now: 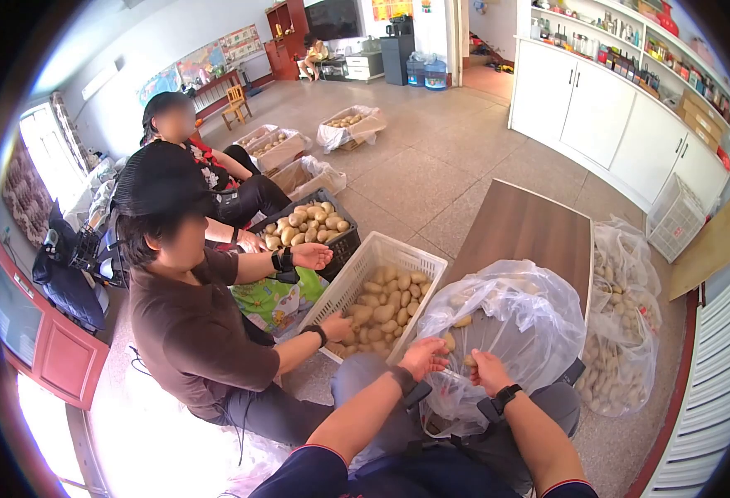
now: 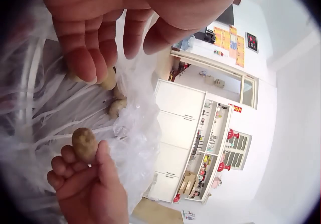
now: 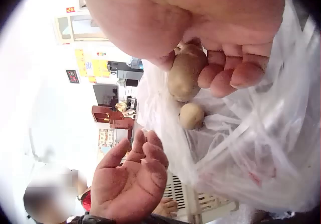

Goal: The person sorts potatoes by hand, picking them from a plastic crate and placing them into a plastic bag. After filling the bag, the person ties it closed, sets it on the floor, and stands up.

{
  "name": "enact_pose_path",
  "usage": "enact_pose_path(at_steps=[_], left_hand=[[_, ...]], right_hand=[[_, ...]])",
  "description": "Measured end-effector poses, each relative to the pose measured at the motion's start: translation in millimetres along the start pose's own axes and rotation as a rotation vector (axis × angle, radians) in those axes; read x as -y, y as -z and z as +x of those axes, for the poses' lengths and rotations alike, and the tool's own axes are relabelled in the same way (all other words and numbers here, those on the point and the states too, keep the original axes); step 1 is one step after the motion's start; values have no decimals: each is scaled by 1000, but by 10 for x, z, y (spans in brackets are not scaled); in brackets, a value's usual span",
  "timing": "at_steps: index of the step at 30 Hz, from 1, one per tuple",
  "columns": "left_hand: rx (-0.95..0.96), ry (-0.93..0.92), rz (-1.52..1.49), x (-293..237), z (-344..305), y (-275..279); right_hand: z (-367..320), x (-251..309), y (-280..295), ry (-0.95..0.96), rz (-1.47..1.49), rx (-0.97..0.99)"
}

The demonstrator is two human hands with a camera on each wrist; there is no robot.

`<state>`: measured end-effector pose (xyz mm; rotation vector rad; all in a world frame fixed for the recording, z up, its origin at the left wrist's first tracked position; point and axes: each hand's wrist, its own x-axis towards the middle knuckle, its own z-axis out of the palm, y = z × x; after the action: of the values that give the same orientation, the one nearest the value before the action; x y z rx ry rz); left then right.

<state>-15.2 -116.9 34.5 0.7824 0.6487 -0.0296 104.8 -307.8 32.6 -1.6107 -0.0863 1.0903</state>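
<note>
My right hand pinches a small brown potato between thumb and fingers, over the mouth of a clear plastic bag. In the right wrist view this potato fills the gap beside the curled fingers. Facing it across the bag, my left hand has loosely bent fingers and an empty palm, as the right wrist view shows. Another pale potato lies in the bag's folds, and a few more show inside in the left wrist view. Plastic hides part of the bag's contents.
A white crate of potatoes stands to my left, where a seated person reaches in. Beyond it is a black crate of potatoes. A brown board lies ahead; filled bags stand at right.
</note>
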Motion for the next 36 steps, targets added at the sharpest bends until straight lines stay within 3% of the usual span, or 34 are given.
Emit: enact_pose_path(at_steps=[6,15,17,21,23,30,32,36], left_hand=[[48,73,67,57,8,-35],[94,81,-60,107,146,92],[74,52,-84,93,144,102],[-21,-50,-126,39,98,66],[-43,-71,-133,2,77,58],[-108,-119,-166,-69,59,46],[-107,-119,-169,-89,44,48],[-121,-135,-178,-97,68,58]], right_hand=[[-54,261,-346,24,-38,92],[204,187,-514,263,-314,85],[313,140,-482,673,-662,-64],[347,257,-426,825,-832,-172],[275,357,-417,911,-1055,-232],[367,315,-465,902,-1247,-248],[389,271,-447,730,-1384,-160],[318,241,-411,674,-1404,-160]])
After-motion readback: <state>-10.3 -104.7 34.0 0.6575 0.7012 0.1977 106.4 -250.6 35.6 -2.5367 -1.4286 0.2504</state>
